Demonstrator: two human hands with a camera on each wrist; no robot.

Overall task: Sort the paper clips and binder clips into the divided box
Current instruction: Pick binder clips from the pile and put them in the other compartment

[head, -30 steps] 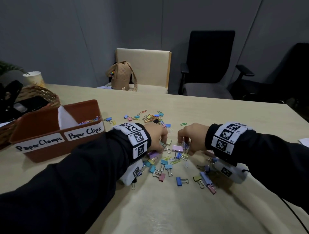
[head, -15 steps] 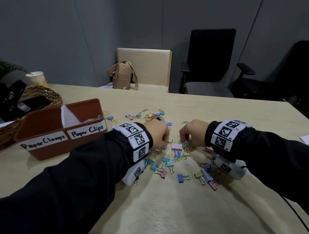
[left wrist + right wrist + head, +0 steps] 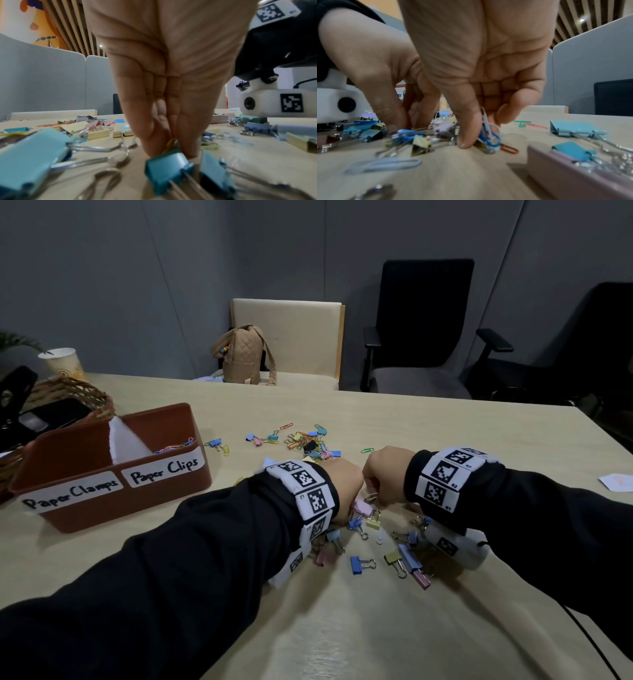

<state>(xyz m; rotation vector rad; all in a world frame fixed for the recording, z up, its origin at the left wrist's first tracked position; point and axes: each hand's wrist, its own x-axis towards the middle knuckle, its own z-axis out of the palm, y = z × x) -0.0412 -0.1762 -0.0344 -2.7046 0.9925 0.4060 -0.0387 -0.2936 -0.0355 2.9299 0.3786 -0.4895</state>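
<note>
Two hands work side by side, nearly touching, over a heap of coloured clips on a pale desk. The left hand pinches a yellow paper clip between thumb and fingertips, right above a teal binder clip. The right hand pinches a small bunch of blue and white paper clips against the desk. The brown divided box, labelled "Paper Clamps" and "Paper Clips", stands to the left of the left forearm, well apart from both hands.

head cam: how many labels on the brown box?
2. The "Paper Clamps" label is on the left half of the front wall of the box; the "Paper Clips" label is on the right half. The other walls are hidden.
</note>
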